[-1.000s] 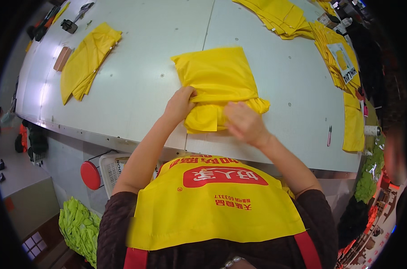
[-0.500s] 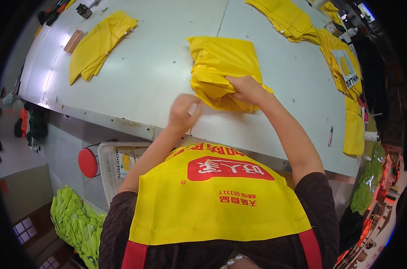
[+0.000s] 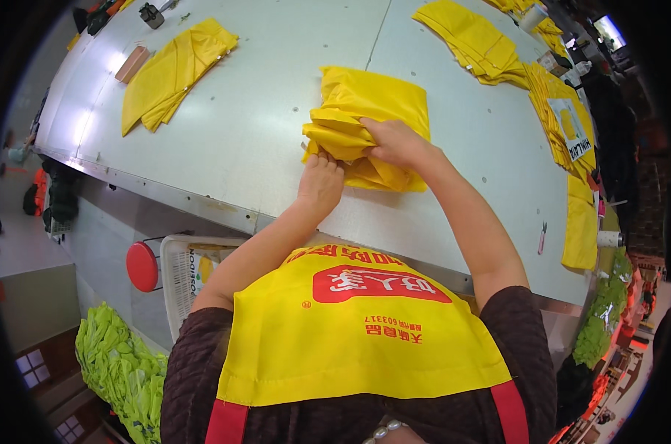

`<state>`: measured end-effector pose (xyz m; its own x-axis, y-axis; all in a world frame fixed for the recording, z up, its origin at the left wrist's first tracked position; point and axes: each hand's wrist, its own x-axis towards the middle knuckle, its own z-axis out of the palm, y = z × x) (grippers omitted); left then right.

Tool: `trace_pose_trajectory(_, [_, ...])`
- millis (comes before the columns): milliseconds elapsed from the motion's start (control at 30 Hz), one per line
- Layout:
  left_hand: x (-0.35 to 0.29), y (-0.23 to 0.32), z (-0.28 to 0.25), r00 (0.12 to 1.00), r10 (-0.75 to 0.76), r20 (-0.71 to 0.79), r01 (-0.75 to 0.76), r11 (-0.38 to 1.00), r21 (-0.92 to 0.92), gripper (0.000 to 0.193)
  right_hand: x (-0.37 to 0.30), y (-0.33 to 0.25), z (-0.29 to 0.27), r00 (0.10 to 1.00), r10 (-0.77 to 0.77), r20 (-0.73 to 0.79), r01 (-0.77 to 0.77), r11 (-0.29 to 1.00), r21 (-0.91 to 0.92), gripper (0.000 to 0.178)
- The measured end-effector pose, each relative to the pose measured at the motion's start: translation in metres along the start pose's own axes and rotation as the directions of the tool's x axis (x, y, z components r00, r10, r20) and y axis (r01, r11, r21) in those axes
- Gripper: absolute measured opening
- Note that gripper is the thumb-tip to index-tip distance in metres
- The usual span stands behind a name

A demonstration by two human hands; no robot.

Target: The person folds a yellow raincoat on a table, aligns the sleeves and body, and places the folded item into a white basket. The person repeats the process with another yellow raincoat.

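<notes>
A folded bundle of shiny yellow fabric (image 3: 383, 92) lies on the pale metal table (image 3: 269, 111) in front of me. Its near part is bunched into loose folds. My right hand (image 3: 396, 142) comes in over the bundle and grips those raised folds, thumb on top. At the bundle's near left corner, my left hand (image 3: 321, 182) has its fingers curled into the fabric's edge. The tips of the left fingers are partly hidden under the cloth.
Stacks of yellow pieces lie at the far left (image 3: 176, 74) and far right (image 3: 476, 41). Small snips (image 3: 543, 238) rest on the right. Below the table's left edge stand a red stool (image 3: 142, 267) and a white basket (image 3: 170, 285), near green fabric (image 3: 117, 362).
My left hand has moved up and right from beside the bundle onto its near left edge, and now takes hold there. The right hand still grips the folds, which have shifted left.
</notes>
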<state>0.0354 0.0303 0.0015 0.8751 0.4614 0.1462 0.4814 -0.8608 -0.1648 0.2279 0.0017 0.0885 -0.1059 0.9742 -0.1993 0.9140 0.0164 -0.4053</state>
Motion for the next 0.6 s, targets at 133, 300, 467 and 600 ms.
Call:
trace_pose_trajectory(133, [0.011,-0.015,0.001,0.970,-0.005,0.243,0.018,0.999,-0.049,0.021,0.004,-0.006,0.005,0.995,0.065,0.072,-0.065,0.998,-0.011,0.050])
trace_pose_trajectory(300, [0.004,-0.025,-0.019,0.992,0.004,0.130,0.021,0.981,-0.194,0.014,-0.019,-0.016,0.008,0.993,0.049,-0.108,-0.046,0.999,0.027,0.056])
trace_pose_trajectory(467, [0.000,-0.033,-0.019,0.995,0.023,0.095,0.001,0.970,-0.244,0.010,-0.017,-0.025,0.058,0.809,-0.279,-0.518,0.246,0.960,-0.133,0.048])
trace_pose_trajectory(600, [-0.014,-0.044,-0.022,0.973,0.104,0.205,-0.051,0.968,-0.247,0.009,-0.016,-0.020,0.075,0.780,-0.442,-0.443,0.346,0.894,-0.283,0.036])
